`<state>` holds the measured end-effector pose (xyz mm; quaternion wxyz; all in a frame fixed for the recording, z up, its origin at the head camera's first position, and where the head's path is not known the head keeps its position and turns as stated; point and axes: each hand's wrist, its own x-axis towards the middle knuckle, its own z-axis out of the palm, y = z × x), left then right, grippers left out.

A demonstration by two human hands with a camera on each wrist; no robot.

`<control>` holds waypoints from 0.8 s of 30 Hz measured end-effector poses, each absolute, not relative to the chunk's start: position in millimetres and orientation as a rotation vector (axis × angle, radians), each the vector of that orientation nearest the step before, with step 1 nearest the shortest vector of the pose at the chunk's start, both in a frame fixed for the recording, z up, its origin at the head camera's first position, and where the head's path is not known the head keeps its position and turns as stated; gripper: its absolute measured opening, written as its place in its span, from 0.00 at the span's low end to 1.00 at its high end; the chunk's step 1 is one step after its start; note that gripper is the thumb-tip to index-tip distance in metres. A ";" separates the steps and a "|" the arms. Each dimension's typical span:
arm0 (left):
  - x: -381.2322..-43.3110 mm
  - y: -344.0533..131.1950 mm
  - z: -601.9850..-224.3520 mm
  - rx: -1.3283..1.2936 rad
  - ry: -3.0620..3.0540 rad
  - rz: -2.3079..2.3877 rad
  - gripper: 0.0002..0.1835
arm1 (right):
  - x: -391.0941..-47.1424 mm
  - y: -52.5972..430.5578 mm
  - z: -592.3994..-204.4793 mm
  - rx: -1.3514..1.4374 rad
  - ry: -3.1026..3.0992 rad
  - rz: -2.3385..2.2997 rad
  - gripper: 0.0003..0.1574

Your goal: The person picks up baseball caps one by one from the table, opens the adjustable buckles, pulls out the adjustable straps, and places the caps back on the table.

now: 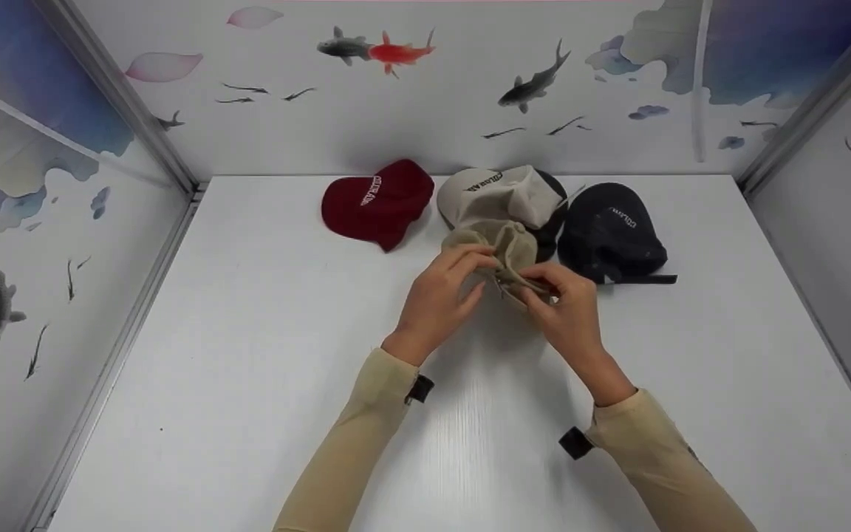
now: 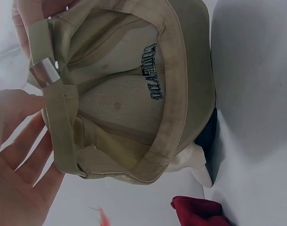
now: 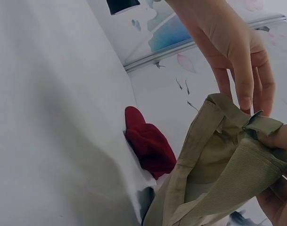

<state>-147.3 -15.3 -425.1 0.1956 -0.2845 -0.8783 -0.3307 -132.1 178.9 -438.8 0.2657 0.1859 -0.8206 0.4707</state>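
the right hand (image 1: 569, 310) pinches the strap (image 2: 61, 127) of a tan cap (image 1: 518, 247) that the left hand (image 1: 440, 295) touches with fairly straight fingers, over the far middle of the table (image 1: 263, 310), between a red cap (image 1: 377, 203) left and a black cap (image 1: 603, 229) right.

Your right hand (image 1: 566, 307) runs off the right-wrist view's edge. Left-wrist view crops the red cap (image 2: 197, 212) at bottom.
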 end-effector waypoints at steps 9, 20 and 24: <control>-147.9 -14.9 -431.7 -0.767 -2.480 -0.915 0.16 | -131.0 177.3 -437.4 0.497 -2.233 1.261 0.09; -147.8 -13.0 -435.6 -0.755 -2.550 -0.905 0.23 | -132.1 176.8 -439.4 0.498 -2.224 1.266 0.10; -146.9 -9.9 -435.1 -0.710 -2.582 -0.830 0.25 | -132.0 175.6 -439.9 0.488 -2.233 1.280 0.09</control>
